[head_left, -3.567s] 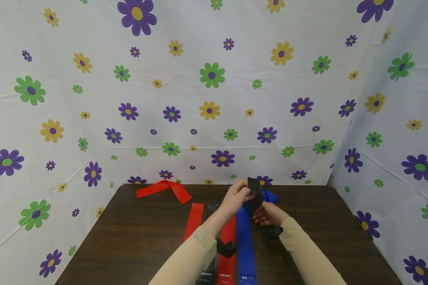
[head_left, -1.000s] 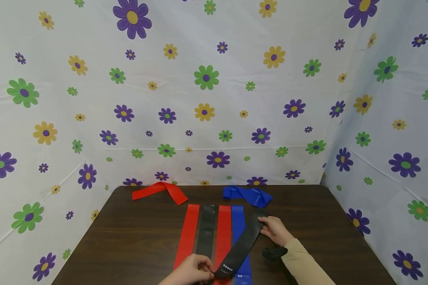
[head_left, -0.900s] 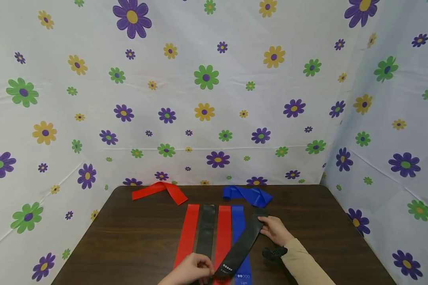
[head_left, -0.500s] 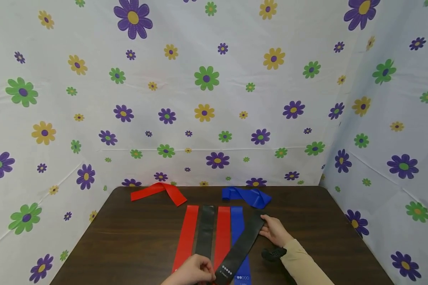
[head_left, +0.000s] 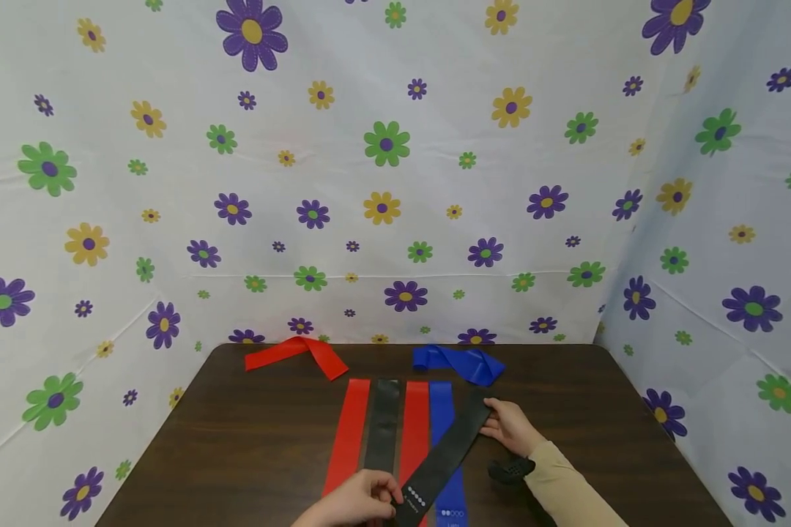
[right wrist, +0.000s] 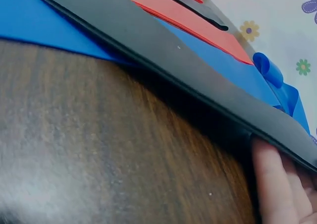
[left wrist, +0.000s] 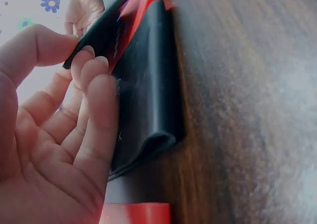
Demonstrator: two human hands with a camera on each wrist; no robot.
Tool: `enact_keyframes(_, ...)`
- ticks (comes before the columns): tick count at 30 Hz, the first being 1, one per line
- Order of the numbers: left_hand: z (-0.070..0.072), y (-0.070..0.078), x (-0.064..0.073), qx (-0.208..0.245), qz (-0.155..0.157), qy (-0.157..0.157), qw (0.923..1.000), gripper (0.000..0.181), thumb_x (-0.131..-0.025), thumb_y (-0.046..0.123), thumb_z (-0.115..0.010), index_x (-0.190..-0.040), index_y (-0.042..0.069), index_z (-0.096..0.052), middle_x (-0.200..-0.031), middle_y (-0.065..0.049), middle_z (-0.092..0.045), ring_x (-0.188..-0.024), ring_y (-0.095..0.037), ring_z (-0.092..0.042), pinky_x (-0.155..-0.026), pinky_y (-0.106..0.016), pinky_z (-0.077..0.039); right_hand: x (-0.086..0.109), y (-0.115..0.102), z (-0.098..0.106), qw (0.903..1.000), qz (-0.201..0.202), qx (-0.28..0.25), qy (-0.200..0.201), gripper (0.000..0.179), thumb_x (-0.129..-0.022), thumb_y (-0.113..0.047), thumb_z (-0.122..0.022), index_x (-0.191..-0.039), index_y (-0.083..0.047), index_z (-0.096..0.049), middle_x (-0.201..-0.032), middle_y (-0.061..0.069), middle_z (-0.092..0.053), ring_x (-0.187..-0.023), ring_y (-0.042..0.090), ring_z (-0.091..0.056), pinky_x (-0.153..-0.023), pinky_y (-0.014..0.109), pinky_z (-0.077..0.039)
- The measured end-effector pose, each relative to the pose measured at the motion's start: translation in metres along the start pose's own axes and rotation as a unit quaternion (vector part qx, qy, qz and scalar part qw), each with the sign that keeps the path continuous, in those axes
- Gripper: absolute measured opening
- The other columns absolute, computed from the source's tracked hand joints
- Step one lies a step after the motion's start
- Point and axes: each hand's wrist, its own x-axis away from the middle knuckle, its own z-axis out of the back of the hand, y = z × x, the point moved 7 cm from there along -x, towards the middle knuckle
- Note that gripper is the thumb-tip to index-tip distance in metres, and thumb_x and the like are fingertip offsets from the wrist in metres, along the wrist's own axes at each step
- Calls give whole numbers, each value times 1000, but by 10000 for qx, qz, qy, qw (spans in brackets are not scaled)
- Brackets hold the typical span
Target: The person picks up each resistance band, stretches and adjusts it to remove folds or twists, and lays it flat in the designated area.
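A black resistance band (head_left: 450, 450) with white dots and print at its near end runs diagonally over a flat blue resistance band (head_left: 441, 406). My left hand (head_left: 362, 498) pinches its near end between thumb and fingertips, also plain in the left wrist view. At the far end, my right hand (head_left: 514, 428) grips the black band's edge, with fingers underneath in the right wrist view (right wrist: 277, 184). To the left lie a red band (head_left: 414, 421), a second black band (head_left: 382, 424) and another red band (head_left: 349, 428), side by side. My left hand covers their near ends.
On the dark wooden table (head_left: 250, 432), a loosely folded red band (head_left: 296, 351) lies at the back left. A crumpled blue band (head_left: 461, 364) lies at the back, right of centre. Flower-printed cloth (head_left: 343, 183) rises behind the table and along its sides.
Earlier both hands held the black band bunched up above the back right; now it is drawn out diagonally, my left hand at the near edge. Over the last second the hands barely move.
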Motion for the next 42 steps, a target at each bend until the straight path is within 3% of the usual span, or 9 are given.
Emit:
enact_keyframes(6, -13, 13, 1, -91, -139, -463, 9988, 22, -82, 2, -55, -98, -6, -66, -64, 7, -51, -52, -5, -39, -51, -19, -31, 0, -7, -1, 9981, -164, 330, -484, 43, -104, -19, -39, -129, 16, -40, -102, 14, -68, -92, 25, -69, -85, 41, -54)
enact_keyframes(12, -24, 28, 1, -64, -135, -518, 9985, 20, -85, 7, -55, -95, -4, -69, -67, 8, -57, -53, -4, -40, -50, -19, -31, -3, -14, -3, 9950, -208, 712, -670, 33, -103, -17, -43, -117, 12, -51, -97, 14, -70, -86, 25, -70, -80, 41, -56)
enact_keyframes(17, -32, 37, 0, -57, -292, -689, 9972, 24, -90, 8, -54, -98, -9, -68, -74, 9, -62, -56, -2, -40, -53, -17, -33, -8, -16, -1, 9943, -175, 877, -585, 31, -101, -13, -45, -116, 14, -50, -96, 13, -70, -84, 24, -70, -78, 41, -56)
enact_keyframes(22, -41, 41, 0, 131, -311, -954, 9949, 26, -91, 9, -53, -102, -11, -65, -67, 9, -54, -57, -2, -41, -57, -17, -36, -11, -19, 1, 9940, -203, 951, -497, 24, -100, -9, -48, -110, 12, -52, -91, 11, -69, -79, 21, -69, -75, 39, -57)
enact_keyframes(29, -58, 37, -6, 604, -30, -1157, 9914, 27, -94, 9, -50, -108, -9, -63, -75, 5, -60, -64, -5, -51, -63, -19, -43, -14, -22, 11, 9934, -287, 1094, -166, 10, -97, -8, -53, -93, 1, -57, -83, 8, -66, -70, 16, -65, -71, 35, -57)
enact_keyframes(36, -77, 37, -14, 1173, 208, -1363, 9835, 17, -98, 11, -50, -110, 4, -59, -77, 4, -58, -69, -7, -52, -69, -21, -46, -18, -29, 14, 9915, -101, 1253, 332, 15, -94, -6, -57, -99, 8, -59, -79, 8, -67, -66, 15, -65, -65, 30, -57)
enact_keyframes(42, -89, 41, -23, 637, 172, -1261, 9898, 16, -98, 13, -55, -107, 2, -62, -78, 5, -60, -70, -6, -53, -69, -20, -46, -19, -30, 13, 9865, -104, 1505, 633, 25, -92, -4, -60, -110, 13, -56, -75, 5, -61, -59, 12, -58, -58, 27, -54)
